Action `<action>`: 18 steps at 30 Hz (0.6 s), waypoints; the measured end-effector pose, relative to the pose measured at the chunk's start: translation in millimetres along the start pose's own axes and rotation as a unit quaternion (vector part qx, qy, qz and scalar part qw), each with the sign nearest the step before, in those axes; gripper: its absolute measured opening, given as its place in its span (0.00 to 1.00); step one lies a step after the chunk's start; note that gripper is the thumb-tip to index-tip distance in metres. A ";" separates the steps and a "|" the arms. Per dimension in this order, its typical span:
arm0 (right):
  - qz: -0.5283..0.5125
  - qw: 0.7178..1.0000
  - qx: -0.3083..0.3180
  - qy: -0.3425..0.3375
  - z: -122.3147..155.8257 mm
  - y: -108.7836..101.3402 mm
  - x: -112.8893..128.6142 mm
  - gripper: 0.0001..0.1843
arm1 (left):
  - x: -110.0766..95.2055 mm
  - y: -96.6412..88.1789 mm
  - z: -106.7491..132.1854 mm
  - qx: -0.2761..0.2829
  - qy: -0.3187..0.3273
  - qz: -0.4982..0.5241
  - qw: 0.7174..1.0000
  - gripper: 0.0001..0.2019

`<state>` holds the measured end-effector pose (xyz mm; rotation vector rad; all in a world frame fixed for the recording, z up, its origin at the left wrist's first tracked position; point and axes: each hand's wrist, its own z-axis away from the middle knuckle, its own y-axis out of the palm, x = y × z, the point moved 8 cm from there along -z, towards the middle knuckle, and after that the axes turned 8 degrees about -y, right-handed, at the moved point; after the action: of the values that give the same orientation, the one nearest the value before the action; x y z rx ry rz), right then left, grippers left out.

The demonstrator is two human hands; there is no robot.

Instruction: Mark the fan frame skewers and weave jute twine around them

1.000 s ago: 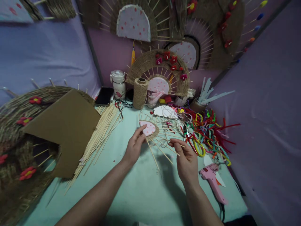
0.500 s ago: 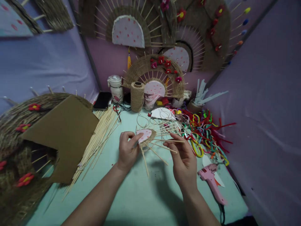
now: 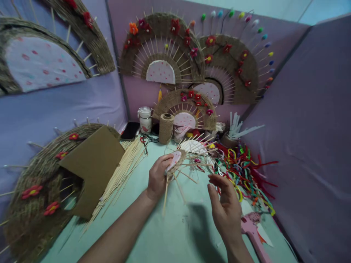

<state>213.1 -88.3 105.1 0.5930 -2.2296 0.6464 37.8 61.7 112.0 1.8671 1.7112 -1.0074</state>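
My left hand (image 3: 157, 178) grips a small half-round fan piece (image 3: 179, 160) by its spotted, pale fabric centre. Woven jute twine borders that centre, and thin wooden sticks spread out from it to the right and downward. To the right of the stick tips is my right hand (image 3: 226, 206), fingers apart and holding nothing that I can see. A spool of jute twine (image 3: 166, 130) stands upright behind the fan piece. Beyond the sticks lies a white half-round piece (image 3: 193, 147), partly hidden by them.
Loose wooden sticks (image 3: 124, 166) and a cut cardboard sheet (image 3: 94, 171) lie on the left. Coloured pipe cleaners (image 3: 246, 166) and a pink glue gun (image 3: 255, 233) are on the right. A phone (image 3: 130, 130) and a lidded jar (image 3: 144, 119) stand behind; large woven fans (image 3: 161, 47) hang on the wall.
My right hand has drawn away from the sticks, down and to the right, and opened. My left hand has tilted the fan piece. The view has shifted upward, showing more wall.
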 end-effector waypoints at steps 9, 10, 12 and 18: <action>0.056 0.984 0.055 -0.160 -11.6 32.5 38.8 0.21 | -11.3 8.0 17.2 -0.086 0.015 -0.076 0.993 0.07; 0.063 0.984 0.056 -0.159 -9.3 31.3 38.0 0.19 | -6.5 4.2 18.6 -0.107 -0.004 -0.079 0.991 0.07; 0.088 0.983 0.057 -0.149 -2.8 20.9 30.1 0.15 | 9.1 -1.8 20.6 -0.138 -0.060 -0.059 0.987 0.09; 0.257 0.946 0.154 -0.127 24.1 -60.6 -39.4 0.16 | 51.1 0.4 22.6 -0.134 -0.208 0.066 0.967 0.08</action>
<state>260.7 -140.9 77.2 0.2412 -2.5678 1.2618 32.2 79.8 59.5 1.4536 1.3787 -0.9744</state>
